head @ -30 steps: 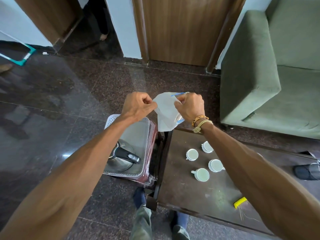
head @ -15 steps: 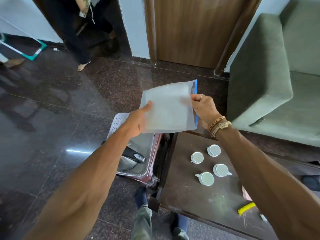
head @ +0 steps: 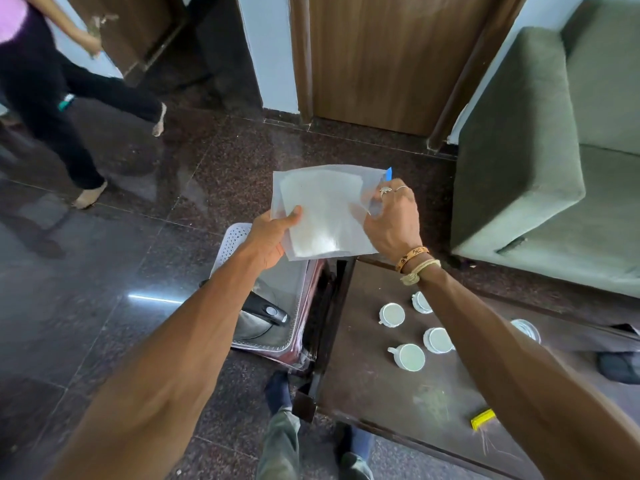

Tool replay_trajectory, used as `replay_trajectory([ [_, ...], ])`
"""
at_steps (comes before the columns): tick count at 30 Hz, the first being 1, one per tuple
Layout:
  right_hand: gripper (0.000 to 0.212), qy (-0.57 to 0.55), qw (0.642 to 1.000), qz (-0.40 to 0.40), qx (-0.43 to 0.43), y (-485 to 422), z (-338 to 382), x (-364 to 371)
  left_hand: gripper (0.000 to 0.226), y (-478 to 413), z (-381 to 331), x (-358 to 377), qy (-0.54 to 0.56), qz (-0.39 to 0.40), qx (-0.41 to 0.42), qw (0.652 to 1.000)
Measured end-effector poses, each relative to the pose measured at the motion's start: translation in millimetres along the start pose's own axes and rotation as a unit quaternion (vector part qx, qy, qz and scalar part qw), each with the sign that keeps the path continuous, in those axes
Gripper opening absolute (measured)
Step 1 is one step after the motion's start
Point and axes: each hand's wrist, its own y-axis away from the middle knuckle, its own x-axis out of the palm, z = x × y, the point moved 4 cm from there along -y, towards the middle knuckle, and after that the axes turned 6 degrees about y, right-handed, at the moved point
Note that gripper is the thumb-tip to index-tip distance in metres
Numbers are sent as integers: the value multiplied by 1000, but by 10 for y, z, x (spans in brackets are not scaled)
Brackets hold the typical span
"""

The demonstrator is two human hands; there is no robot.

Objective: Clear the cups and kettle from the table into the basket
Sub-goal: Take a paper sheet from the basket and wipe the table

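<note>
White cups [head: 408,356] stand on the dark tabletop [head: 363,393]. The kettle [head: 258,317] sits in the basket [head: 235,237] on the floor just beside it. Above, the left grip [head: 273,237] and right grip [head: 391,220] each pinch a translucent zip pouch [head: 322,213]. The wristband [head: 412,254] lettering is unreadable.

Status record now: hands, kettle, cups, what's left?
Left hand: grips plastic bag by its left edge
Right hand: pinches the bag's right side
Kettle: in basket, on floor beside table
Cups: four plainly on table; likely fifth cup partly behind right forearm
Remaining: cups into basket
</note>
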Motion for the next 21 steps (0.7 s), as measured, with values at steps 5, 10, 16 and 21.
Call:
replay_trajectory([
  [5,29,-247,949,172,91,20,-69,68,58,11,15,-24,-29,33,-29,999],
  [10,47,-386,872,265,141,39,-84,125,62,31,32,23,-48,80,-55,994],
  [16,44,-413,857,241,193,40,-237,222,52,-8,56,-16,-31,52,-56,997],
  [21,32,-389,863,229,226,42,-370,322,21,-79,-6,-139,-15,-16,-11,1000],
])
